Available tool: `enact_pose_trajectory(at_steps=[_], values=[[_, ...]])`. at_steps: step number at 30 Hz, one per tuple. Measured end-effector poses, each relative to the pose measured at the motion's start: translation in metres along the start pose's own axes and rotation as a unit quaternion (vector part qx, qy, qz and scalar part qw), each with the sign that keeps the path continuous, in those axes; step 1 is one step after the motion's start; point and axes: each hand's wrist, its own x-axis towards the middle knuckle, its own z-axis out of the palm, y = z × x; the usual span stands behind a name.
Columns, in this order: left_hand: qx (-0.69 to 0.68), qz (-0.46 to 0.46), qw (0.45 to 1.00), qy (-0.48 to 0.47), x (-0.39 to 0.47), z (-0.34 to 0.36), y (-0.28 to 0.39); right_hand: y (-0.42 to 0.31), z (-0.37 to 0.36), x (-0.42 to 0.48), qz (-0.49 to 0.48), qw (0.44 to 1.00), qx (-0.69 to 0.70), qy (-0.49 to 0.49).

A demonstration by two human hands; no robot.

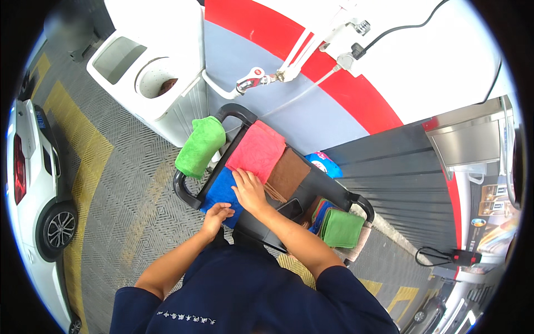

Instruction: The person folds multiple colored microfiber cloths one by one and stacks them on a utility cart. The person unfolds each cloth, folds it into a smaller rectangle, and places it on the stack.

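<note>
On a black cart (308, 183) lie piles of cloths. My left hand (217, 215) is beside the edge of a blue cloth (222, 190), fingers partly curled; whether it pinches the cloth is unclear. My right hand (249, 188) rests with fingers spread on the blue cloth, its fingertips by the lower edge of a red-pink cloth (256, 150). Folded brown cloths (290, 173) lie beside the red-pink one. A green cloth (200, 146) hangs over the cart's handle. Near the other end are folded green cloths (343, 228) among several coloured ones. A phone (292, 208) lies between the piles.
A white washing machine (167, 112) stands open beyond the cart, with something brown in its drum. A tap (250, 81) with a hose is on the wall. A blue packet (324, 164) is behind the cart. A white car (41, 167) stands at the left.
</note>
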Motion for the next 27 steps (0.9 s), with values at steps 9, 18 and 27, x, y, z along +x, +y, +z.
enact_pose_trajectory(at_steps=[9, 18, 27], values=[[0.125, 0.094, 0.982, -0.106, 0.029, 0.049, 0.054, 0.03, -0.141, -0.106, 0.054, 0.995, 0.081, 0.012], [0.256, 0.169, 0.898, -0.316, 0.03, 0.179, 0.024, 0.2, -0.243, -0.323, 0.415, 0.899, -0.127, 0.055], [0.403, 0.176, 0.864, -0.245, 0.02, 0.278, 0.001, 0.23, -0.243, -0.34, 0.459, 0.868, 0.128, 0.142]])
